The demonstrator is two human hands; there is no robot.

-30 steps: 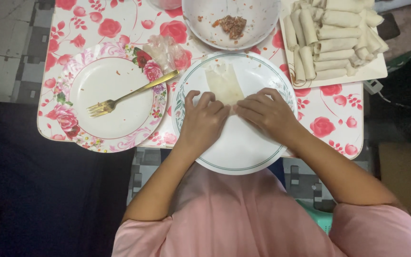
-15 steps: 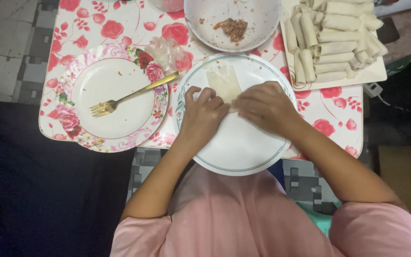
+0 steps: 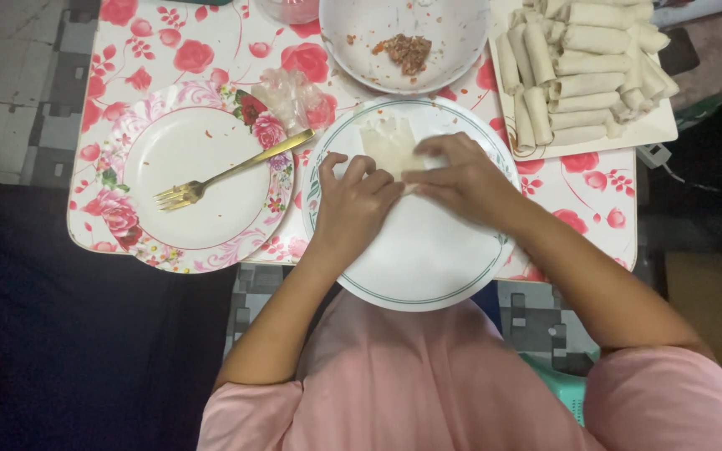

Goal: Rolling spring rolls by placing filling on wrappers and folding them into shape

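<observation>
A thin pale wrapper [image 3: 388, 142] lies on a white plate with a green rim [image 3: 428, 267]. My left hand [image 3: 354, 205] and my right hand [image 3: 460, 177] press on the wrapper's near part, fingers curled over it and touching each other. What is under the fingers is hidden. Only the far corner of the wrapper shows beyond my fingertips.
A gold fork [image 3: 227, 171] rests on a floral plate [image 3: 185, 179] at the left. A white bowl [image 3: 461, 38] with a little brown filling [image 3: 409, 52] stands behind. A white tray [image 3: 645, 129] at the back right holds several finished rolls [image 3: 578, 71]. Crumpled clear plastic [image 3: 294, 96] lies between the plates.
Both hands have slid a little farther up the plate over the wrapper, so less of the wrapper shows. My right fingers now reach across toward the left hand.
</observation>
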